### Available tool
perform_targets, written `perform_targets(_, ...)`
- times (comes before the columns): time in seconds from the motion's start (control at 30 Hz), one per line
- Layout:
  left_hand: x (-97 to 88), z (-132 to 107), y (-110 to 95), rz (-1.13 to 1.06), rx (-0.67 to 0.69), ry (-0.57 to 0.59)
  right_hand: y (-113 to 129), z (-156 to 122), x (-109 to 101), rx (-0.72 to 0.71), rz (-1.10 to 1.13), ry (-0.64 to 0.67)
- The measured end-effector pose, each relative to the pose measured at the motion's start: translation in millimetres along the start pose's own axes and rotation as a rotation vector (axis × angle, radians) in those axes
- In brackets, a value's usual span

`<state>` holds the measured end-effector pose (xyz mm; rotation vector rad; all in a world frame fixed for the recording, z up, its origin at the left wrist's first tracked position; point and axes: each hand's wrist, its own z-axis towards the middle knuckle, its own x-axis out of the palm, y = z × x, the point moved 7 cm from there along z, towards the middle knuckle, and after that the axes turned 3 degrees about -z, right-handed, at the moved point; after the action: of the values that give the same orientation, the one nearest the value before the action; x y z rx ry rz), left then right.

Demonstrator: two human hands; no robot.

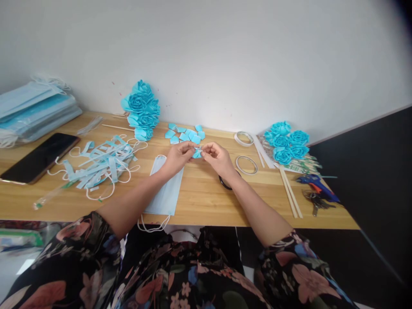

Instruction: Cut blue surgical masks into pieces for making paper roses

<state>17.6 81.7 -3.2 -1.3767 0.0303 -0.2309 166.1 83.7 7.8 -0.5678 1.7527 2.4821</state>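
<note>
One blue piece (197, 153) is pinched by the left hand (175, 159) and the right hand (221, 159), their fingertips closed, to the right of the mask (168, 191).

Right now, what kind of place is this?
It looks like a craft corner, though I can't tell whether it's in a home or a workshop. On the wooden table are bunched blue flowers, a glue gun and a pile of cut strips.
</note>
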Motion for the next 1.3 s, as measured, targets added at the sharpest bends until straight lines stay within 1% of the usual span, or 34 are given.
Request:
perform_targets(0.33,0.1,-0.1,0.0,-0.034,-0.04,-0.008,0.2,-0.4,0.4,-0.011,-0.003,0.005)
perform_targets(0.5,-1.7,0.7,-0.4,-0.002,-0.016,-0.03,2.2,-1.1,1.1,-0.007,-0.016,0.008)
perform_targets(0.63,-0.2,-0.4,-3.0,0.01,0.005,-0.021,2.5,-1.1,2.5,-0.016,-0.015,0.019)
perform_targets(0.77,0.5,-1.4,-4.3,0.024,-0.005,-0.015,-0.7,-0.1,3.0,0.002,-0.003,0.023)
perform_targets(0.9,0.8,-1.4,-4.8,0.044,-0.02,-0.01,-4.9,1.7,3.0,0.018,0.03,0.013)
perform_targets(1.03,0.6,-2.2,-7.0,0.074,0.0,-0.007,-6.5,3.2,1.9,0.018,0.067,-0.013)
perform_targets(1.13,-0.3,-2.0,-7.5,0.094,0.023,-0.01,-4.3,2.9,1.2,0.021,0.082,-0.012)
perform_targets(1.3,-1.7,-0.2,-3.4,0.097,0.029,-0.009,1.5,0.6,0.0,-0.015,0.024,-0.005)
